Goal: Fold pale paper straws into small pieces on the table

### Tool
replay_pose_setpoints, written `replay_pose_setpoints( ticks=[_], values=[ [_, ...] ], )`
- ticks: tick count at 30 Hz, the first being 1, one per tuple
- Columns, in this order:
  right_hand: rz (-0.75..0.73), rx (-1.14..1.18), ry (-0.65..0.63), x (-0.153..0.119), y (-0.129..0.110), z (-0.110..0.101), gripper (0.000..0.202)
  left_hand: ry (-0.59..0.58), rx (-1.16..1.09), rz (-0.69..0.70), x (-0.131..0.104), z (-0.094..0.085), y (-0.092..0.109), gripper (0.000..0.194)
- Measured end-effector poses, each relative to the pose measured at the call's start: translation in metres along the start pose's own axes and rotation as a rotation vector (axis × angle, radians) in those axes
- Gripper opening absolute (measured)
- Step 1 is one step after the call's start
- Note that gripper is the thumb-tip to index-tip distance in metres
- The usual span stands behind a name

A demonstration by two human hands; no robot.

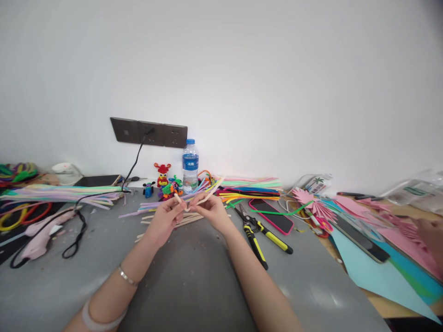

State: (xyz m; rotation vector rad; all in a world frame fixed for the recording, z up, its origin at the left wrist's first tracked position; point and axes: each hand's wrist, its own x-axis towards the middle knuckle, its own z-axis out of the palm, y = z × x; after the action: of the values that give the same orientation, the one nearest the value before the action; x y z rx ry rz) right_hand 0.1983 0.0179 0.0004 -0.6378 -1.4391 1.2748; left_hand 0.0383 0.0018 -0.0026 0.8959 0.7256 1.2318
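A pink glue gun [39,237] lies near the gray tabletop's [187,286] left edge. Toward its far edge, left hand [168,219] and right hand [211,211], close together, pinch a cream pipe cleaner [213,188], partly finger-hidden. The water bottle [190,174] behind seemingly reads 冰露. Rightward: yellow-handled cutters [258,230], palm-printed packaging [317,185], its lettering illegible, and another person's blurred hand [431,233], cut off.
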Motion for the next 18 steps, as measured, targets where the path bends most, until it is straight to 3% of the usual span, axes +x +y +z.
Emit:
replay_pose_setpoints(
  ticks=[9,18],
  values=[
    [-0.035,-0.059,-0.103,-0.003,-0.015,-0.007,0.019,-0.126,0.180,-0.068,-0.003,-0.004,0.007,0.033],
    [-0.053,-0.082,-0.171,-0.002,-0.012,-0.011,0.017,-0.185,0.321,-0.064,-0.002,-0.005,0.006,0.032]
  ],
)
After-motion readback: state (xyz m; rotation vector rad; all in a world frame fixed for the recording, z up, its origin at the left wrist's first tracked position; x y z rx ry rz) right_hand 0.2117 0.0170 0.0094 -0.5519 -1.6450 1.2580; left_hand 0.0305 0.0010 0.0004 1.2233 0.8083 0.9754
